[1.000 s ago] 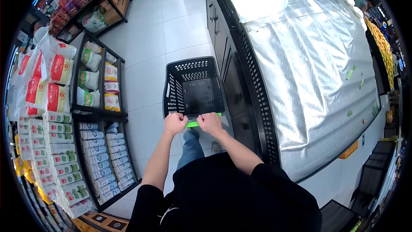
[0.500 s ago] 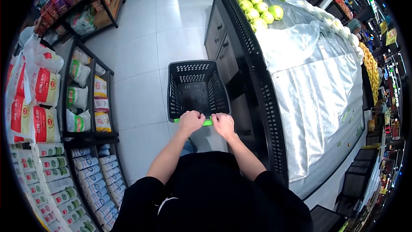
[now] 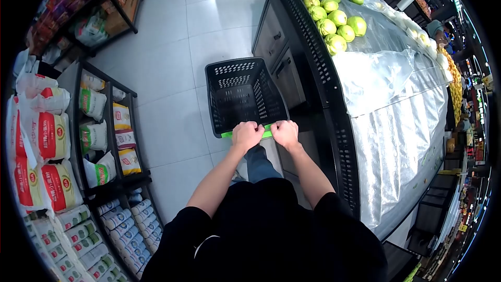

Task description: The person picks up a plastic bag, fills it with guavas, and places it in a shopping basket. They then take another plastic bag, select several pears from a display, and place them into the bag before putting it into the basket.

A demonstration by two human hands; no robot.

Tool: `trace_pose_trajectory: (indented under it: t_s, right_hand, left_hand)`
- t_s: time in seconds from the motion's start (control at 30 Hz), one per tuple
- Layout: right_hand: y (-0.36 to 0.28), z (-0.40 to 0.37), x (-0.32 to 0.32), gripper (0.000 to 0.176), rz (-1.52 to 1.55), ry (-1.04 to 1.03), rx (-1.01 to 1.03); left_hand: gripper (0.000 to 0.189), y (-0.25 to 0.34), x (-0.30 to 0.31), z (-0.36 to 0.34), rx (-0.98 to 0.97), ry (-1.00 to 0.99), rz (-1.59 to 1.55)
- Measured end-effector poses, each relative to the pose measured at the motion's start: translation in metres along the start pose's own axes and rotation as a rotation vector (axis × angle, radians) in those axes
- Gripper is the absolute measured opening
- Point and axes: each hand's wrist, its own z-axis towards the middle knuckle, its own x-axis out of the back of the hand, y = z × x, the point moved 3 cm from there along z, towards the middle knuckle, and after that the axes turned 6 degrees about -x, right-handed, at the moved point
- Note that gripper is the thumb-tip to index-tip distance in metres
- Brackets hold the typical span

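Your left hand (image 3: pixel 248 137) and right hand (image 3: pixel 285 134) are both closing in fists around the green handle (image 3: pixel 267 131), with the thumbs sitting near each other and a short stretch of green showing between them. The handle is running along the near edge of the black basket (image 3: pixel 240 112), which is standing upright just ahead of your hands, its perforated walls facing you. Below the handle, your jeans leg (image 3: pixel 261 164) is showing, and pale floor tiles (image 3: pixel 162 120) are stretching away to the left and ahead. To the right of the basket, a dark display stand (image 3: pixel 308 47) is rising close by, carrying green produce (image 3: pixel 336 18) at its far end, and a clear plastic sheet (image 3: pixel 378 78) is lying over silver padding (image 3: pixel 402 141). Well to the left, a black rack (image 3: pixel 107 109) is holding packaged bags (image 3: pixel 94 104), with wrapped rolls (image 3: pixel 125 230) filling the shelves nearer you.
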Motion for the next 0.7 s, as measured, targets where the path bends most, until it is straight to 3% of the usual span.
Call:
trace_pose_trajectory:
  t_s: [0.7]
  right_hand:
    - [-0.060,0.255,-0.014,0.040,0.085,-0.175,-0.011]
  left_hand:
    - [0.031,-0.047,0.068,0.249,0.081,0.031,0.084]
